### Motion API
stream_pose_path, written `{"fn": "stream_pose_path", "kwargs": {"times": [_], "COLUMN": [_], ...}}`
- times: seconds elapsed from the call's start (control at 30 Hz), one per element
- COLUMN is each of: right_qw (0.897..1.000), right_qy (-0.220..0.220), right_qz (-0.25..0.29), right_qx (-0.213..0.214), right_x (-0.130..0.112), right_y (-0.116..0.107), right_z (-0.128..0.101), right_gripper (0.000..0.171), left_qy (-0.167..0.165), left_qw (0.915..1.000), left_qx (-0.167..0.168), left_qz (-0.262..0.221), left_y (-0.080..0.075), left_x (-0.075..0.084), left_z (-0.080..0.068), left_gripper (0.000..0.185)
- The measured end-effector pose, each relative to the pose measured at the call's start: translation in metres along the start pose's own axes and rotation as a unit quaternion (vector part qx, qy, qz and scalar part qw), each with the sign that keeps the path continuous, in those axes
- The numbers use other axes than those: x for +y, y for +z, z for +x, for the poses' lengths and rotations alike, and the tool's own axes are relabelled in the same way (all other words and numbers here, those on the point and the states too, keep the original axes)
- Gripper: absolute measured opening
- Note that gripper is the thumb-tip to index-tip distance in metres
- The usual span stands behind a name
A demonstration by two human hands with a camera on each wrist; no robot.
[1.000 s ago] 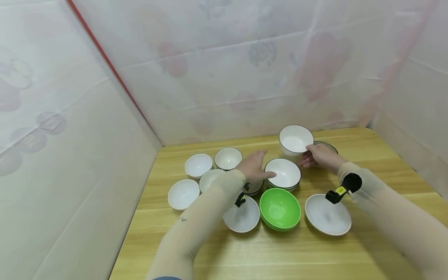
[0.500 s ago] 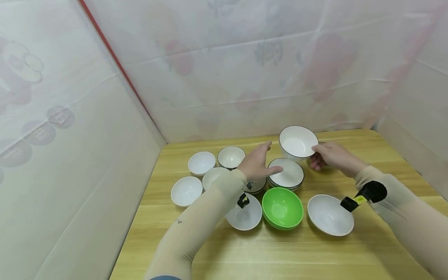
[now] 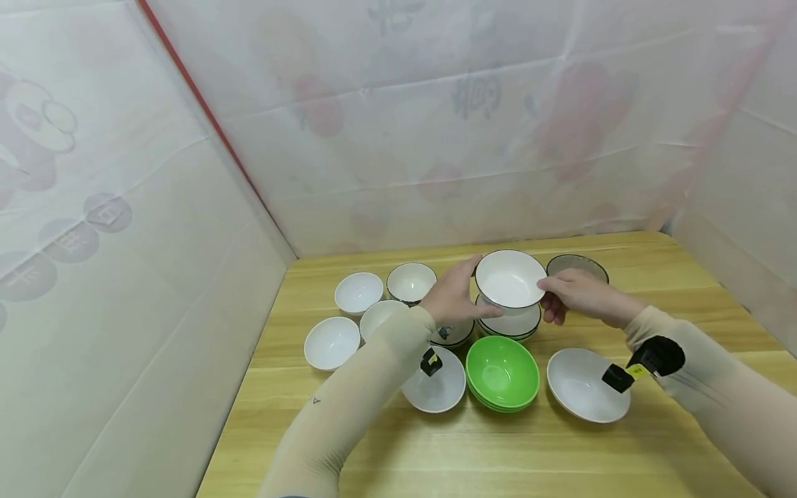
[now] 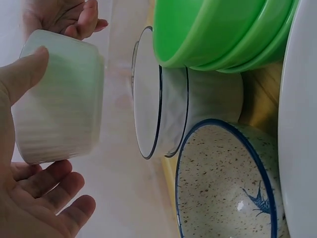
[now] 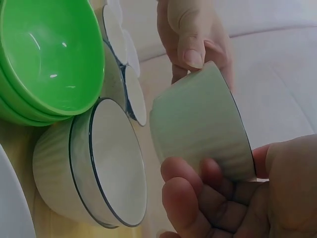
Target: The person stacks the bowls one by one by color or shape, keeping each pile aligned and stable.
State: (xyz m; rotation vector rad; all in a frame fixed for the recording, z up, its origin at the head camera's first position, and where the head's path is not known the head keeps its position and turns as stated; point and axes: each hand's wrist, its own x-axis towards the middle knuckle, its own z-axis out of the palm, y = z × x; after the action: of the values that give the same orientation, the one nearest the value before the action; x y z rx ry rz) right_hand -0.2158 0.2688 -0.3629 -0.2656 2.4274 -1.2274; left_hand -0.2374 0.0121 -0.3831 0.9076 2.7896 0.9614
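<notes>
A white bowl with a thin dark rim (image 3: 510,278) hangs tilted over a stack of matching white bowls (image 5: 119,163). My right hand (image 3: 582,294) pinches its right side, thumb at the rim and fingers curled beneath the wall. On the opposite side is my left hand (image 3: 453,294), thumb and fingers spread wide. In the left wrist view, the left thumb (image 4: 29,69) overlaps the bowl's ribbed outer wall, and the other fingers stand loosely bent by its other side. A speckled bowl with a blue rim and a blue fish (image 4: 223,183) stands just below the left hand.
Stacked green bowls (image 3: 501,373) sit in front of the white stack, between two shallow white dishes (image 3: 585,387). A grey-looking dark-rimmed bowl (image 3: 575,263) is behind the right hand. Several small white bowls (image 3: 332,343) stand left on the wooden table (image 3: 498,456); white sheeting walls surround it.
My right hand has brought the white bowl left and toward me, from behind the stack to over it and between both hands. The left hand keeps nearly the same place and spread.
</notes>
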Motion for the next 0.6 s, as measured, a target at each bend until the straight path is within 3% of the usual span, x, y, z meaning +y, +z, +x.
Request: {"fn": "stream_pose_path", "kwargs": {"times": [0.23,0.4,0.6], "right_qw": [0.999,0.993,0.993], "right_qy": [-0.001,-0.011,-0.017], "right_qz": [-0.048,-0.113,-0.115], "right_qx": [0.012,0.027,0.020], "right_x": [0.002,0.003,0.011], "right_y": [0.001,0.004,0.009], "right_z": [0.000,0.002,0.007], "right_gripper": [0.047,0.051,0.048], "left_qy": [0.021,0.003,-0.019], "left_qw": [0.9991,0.9995,0.9997], "left_qx": [0.013,0.013,-0.004], "left_qz": [-0.034,-0.029,-0.016], "left_y": [0.004,0.007,0.012], "left_x": [-0.002,-0.002,-0.005], "left_z": [0.001,0.001,0.001], "left_gripper": [0.095,0.095,0.093]}}
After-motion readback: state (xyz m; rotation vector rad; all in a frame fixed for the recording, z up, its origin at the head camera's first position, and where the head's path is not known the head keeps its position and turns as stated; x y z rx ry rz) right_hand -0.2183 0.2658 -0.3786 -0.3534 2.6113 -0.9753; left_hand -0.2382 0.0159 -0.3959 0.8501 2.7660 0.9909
